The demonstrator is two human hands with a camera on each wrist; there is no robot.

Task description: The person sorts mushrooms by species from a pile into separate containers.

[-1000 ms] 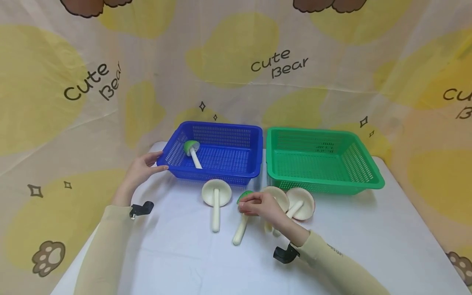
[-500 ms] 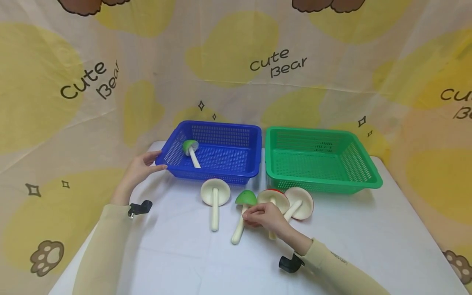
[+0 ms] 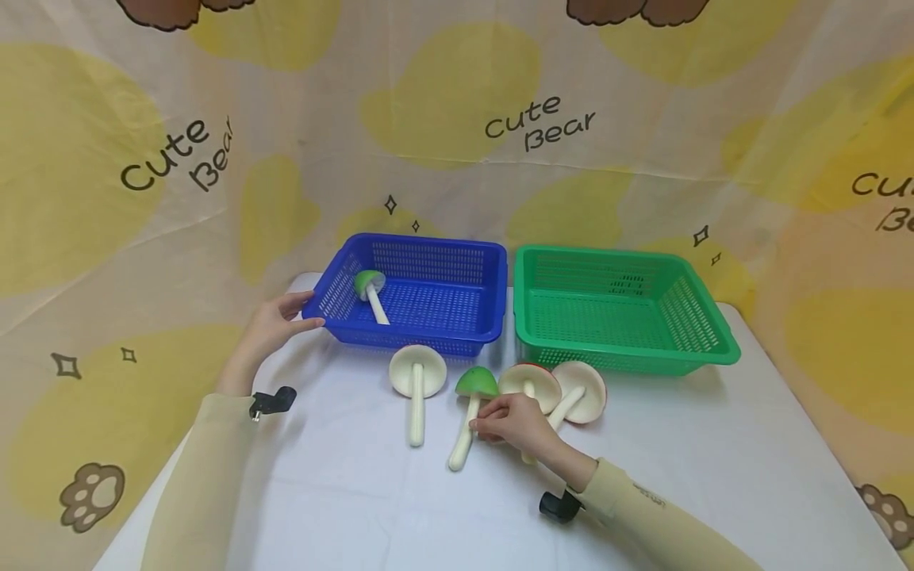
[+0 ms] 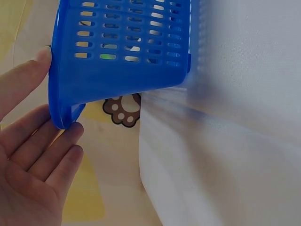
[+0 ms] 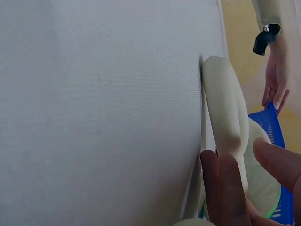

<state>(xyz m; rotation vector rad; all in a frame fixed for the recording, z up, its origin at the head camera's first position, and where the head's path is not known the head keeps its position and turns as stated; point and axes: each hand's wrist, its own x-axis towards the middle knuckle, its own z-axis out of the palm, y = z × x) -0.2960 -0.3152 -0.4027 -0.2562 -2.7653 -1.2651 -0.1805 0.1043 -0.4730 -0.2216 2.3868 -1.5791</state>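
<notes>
My left hand [image 3: 270, 333] holds the left rim of the blue basket [image 3: 408, 337]; the left wrist view has the thumb on one side of the rim and fingertips on the other. A toy mushroom with a green cap [image 3: 370, 281] lies inside this basket. My right hand [image 3: 520, 424] pinches the pale stem of another green-capped toy mushroom [image 3: 477, 382] lying on the table. In the right wrist view that stem [image 5: 223, 103] runs between thumb and fingers. Two red-rimmed mushrooms lie just right, the nearer one [image 3: 527, 379] partly hidden by my hand, the other [image 3: 587, 396] beyond it.
Left of the green-capped mushroom lies another toy mushroom [image 3: 417, 381], its pale underside up. A green basket [image 3: 628, 353] stands right of the blue one. The white-covered table [image 3: 371, 515] ends at a patterned cloth backdrop [image 3: 443, 95].
My right hand has come down from over the green cap to the stem, uncovering the cap. In the last half second it has hardly moved. My left hand stays at the blue basket's rim.
</notes>
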